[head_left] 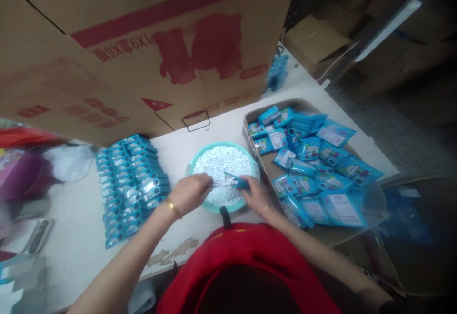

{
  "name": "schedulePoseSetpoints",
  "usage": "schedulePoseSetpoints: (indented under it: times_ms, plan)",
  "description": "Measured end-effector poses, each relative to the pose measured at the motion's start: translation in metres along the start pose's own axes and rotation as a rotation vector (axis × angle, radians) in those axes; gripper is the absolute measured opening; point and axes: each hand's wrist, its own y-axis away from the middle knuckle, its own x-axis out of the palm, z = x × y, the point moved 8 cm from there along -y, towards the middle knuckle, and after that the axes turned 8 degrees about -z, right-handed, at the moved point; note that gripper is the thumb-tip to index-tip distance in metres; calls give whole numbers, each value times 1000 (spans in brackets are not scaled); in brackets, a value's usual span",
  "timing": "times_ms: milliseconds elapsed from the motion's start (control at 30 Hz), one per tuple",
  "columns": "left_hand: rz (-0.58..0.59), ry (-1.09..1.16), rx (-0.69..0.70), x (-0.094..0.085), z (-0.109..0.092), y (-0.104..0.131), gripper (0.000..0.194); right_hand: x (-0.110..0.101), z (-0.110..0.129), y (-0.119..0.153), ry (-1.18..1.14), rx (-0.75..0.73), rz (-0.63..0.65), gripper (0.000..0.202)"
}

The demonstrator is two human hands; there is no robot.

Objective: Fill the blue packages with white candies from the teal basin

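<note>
A round turquoise basin full of small whitish pellets stands on the table in front of me. My left hand reaches over its left rim, fingers closed; what they grip is blurred, a pale narrow shape near the fingertips. From the right side, my right hand pinches a small blue packet-like piece above the pellets. Blur hides its exact kind. The two hands are close together, with the pale shape and the blue piece between them.
Left of the basin lie stacked rows of blue plastic cases. At right, an open cardboard tray holds several printed blue packets. A large cardboard box walls off the back. Blurred items, including a purple one, are far left.
</note>
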Motion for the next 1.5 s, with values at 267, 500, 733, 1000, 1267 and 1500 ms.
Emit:
schedulePoseSetpoints:
  times_ms: [267,500,733,1000,1267,1500]
  plan:
    - [44,-200,-39,-30,-31,5,19,10,-7,6,-85,-6,12,33]
    - [-169,383,-185,13,40,1,37,14,0,6,-194,26,77,32]
    - [-331,596,-216,73,15,-20,17,24,4,9,-185,27,129,29]
    - [-388,790,-163,48,7,2,28,26,1,15,-288,41,188,34]
    - [-270,283,-147,31,16,68,27,67,49,29,-328,-30,415,44]
    - [-405,138,-608,46,139,167,32,9,41,-3,-147,-54,133,30]
